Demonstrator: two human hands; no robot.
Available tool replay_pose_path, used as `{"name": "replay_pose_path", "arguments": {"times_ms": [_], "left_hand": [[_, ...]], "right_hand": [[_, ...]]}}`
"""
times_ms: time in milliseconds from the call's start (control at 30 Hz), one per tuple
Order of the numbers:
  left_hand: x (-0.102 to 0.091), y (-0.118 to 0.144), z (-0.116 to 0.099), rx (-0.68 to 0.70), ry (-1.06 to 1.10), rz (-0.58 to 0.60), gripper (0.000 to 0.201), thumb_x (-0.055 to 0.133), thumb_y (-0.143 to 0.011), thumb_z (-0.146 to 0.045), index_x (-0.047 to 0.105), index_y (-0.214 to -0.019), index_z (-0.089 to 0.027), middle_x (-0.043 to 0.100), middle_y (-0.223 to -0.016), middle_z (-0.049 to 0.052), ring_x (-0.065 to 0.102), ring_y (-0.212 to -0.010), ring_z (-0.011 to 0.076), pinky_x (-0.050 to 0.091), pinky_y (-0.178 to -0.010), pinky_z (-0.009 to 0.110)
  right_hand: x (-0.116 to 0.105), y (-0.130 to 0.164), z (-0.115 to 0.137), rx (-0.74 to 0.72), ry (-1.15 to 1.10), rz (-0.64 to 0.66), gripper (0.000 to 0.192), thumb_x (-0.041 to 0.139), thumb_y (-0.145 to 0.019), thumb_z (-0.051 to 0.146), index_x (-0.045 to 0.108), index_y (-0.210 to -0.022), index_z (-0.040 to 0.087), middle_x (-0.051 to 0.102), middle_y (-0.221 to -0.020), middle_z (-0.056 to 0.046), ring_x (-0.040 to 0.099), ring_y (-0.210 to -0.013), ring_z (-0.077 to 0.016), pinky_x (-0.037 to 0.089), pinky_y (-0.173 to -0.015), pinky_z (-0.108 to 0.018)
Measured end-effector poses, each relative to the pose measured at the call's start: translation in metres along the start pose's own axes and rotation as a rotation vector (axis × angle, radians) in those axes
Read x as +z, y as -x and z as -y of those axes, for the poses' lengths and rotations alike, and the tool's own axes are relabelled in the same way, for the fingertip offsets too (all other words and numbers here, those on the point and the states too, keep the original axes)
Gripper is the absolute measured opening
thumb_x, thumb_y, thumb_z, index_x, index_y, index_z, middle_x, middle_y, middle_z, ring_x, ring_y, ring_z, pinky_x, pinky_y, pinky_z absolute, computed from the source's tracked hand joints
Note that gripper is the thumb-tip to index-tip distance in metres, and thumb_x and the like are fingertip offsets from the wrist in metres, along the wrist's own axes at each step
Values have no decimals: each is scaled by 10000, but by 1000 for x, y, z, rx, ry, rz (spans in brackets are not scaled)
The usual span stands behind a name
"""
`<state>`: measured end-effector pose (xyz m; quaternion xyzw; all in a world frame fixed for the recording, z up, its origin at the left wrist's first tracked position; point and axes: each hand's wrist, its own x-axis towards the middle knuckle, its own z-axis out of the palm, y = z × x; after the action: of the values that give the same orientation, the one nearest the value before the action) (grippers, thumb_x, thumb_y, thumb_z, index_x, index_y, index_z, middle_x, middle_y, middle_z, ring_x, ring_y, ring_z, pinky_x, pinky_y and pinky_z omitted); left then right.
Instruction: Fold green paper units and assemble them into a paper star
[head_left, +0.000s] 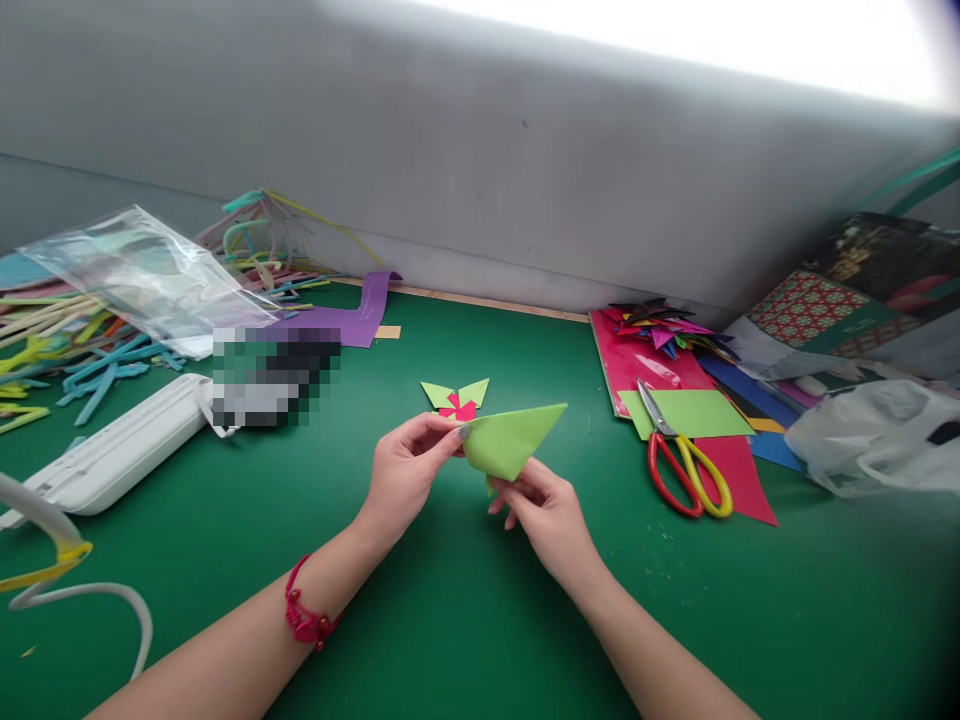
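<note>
Between my two hands, above the table, is a light green sheet of paper [514, 438], bent so that one corner points up to the right. My left hand [411, 465] pinches its left edge between thumb and fingers. Under its lower edge, my right hand [546, 505] grips it with curled fingers, partly hidden behind the paper. Just beyond lies a small folded paper figure [472, 395] with green points and a red middle; its near side is covered by my left hand and the sheet.
To the right, scissors [664, 430] with red and yellow handles lie on green paper [716, 415] and a red pad [609, 355], with folded paper pieces [664, 325] behind. A plastic bag [874, 435] sits far right. Left are a white device [131, 445], purple paper [367, 325] and colourful strips [112, 370].
</note>
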<state>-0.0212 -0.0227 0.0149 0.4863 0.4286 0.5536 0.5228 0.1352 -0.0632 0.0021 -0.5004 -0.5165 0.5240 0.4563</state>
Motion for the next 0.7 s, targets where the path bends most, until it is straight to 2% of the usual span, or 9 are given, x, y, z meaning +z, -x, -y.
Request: {"name": "replay_pose_path", "arguments": {"times_ms": [133, 233, 333, 433, 567, 633, 700], "left_hand": [[-3, -1, -2, 21, 16, 84, 39, 658, -719, -223, 663, -735, -188, 643, -768, 12, 582, -786, 149, 462, -763, 273], [-5, -3, -5, 79, -16, 259, 33, 645, -732, -192, 670, -711, -196, 629, -911, 38, 547, -953, 190, 394, -899, 340], [-6, -4, -7, 171, -90, 394, 53, 656, -719, -165, 682, -699, -207, 590, -1003, 43, 496, -1046, 206, 307, -987, 375], [-6, -3, -7, 224, -174, 462, 71, 654, -722, -164, 694, -721, -222, 577, -982, 46, 503, -1013, 201, 323, -971, 374], [-6, -3, -4, 268, -251, 470, 72, 644, -731, -178, 694, -727, -228, 577, -942, 48, 517, -952, 194, 374, -905, 352], [-6, -4, -4, 281, -272, 445, 67, 638, -735, -190, 691, -728, -230, 578, -917, 46, 524, -928, 193, 384, -887, 346], [-7, -5, -4, 284, -294, 431, 63, 630, -739, -205, 688, -726, -229, 579, -908, 47, 529, -917, 196, 384, -885, 344]], "right_hand": [[-16, -3, 11, -18, -36, 2, 178, 558, -748, 232, 675, -880, 203, 600, -1038, -65, 602, -583, -121, 455, -410, -215], [-25, -6, 18, -88, -42, -69, 163, 550, -748, 201, 698, -811, 219, 633, -1025, -53, 618, -819, -187, 522, -605, -263], [-28, -7, 23, -113, -122, -190, 134, 571, -737, 201, 697, -778, 220, 618, -1093, -50, 590, -954, -217, 506, -744, -304], [-28, -8, 27, -28, -271, -213, 149, 596, -726, 272, 675, -837, 213, 570, -1184, -68, 625, -877, -220, 515, -712, -334], [-27, -8, 31, 100, -377, -142, 228, 564, -742, 361, 625, -861, 177, 676, -972, -104, 650, -736, -208, 514, -632, -324], [-28, -9, 32, 125, -386, -117, 258, 553, -744, 403, 591, -847, 169, 696, -882, -106, 654, -725, -217, 505, -574, -295], [-28, -9, 31, 143, -342, -123, 317, 595, -717, 417, 559, -918, 176, 699, -860, -100, 656, -736, -225, 491, -521, -264]]}}
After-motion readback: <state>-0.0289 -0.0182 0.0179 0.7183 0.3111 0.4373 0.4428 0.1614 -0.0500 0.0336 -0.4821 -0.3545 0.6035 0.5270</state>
